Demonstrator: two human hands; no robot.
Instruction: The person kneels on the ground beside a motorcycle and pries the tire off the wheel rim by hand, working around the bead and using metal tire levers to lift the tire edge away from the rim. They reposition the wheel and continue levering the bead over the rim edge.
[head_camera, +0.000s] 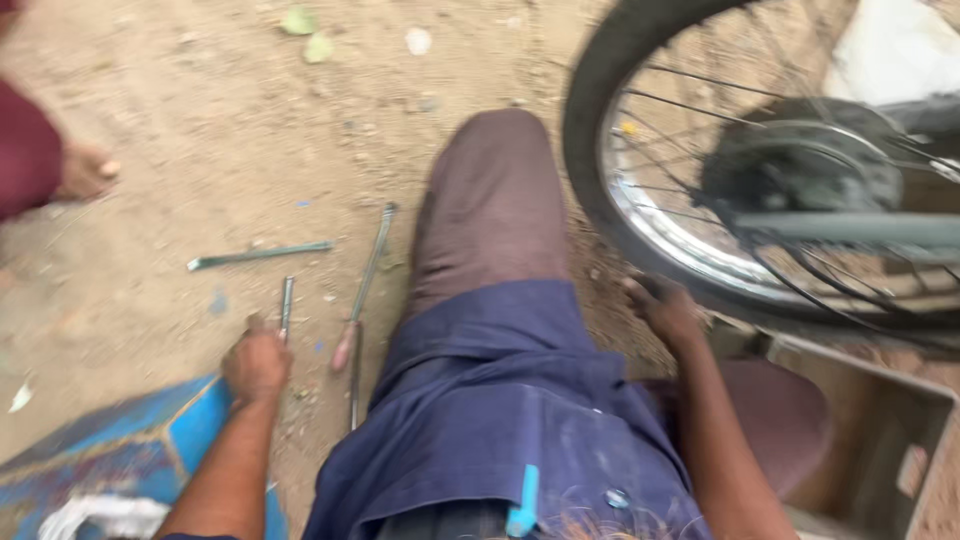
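Left hand (256, 366): your grip closed, probably on the short metal bar (286, 307), loose tools beside | right hand (665, 312): grip on tyre (600, 190), steadying wheel.

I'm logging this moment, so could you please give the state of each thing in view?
Left hand: on the ground, touching a short metal tool.
Right hand: against the tyre.
Wheel: upright.
Screwdriver: lying loose.
Flat bar: lying loose.
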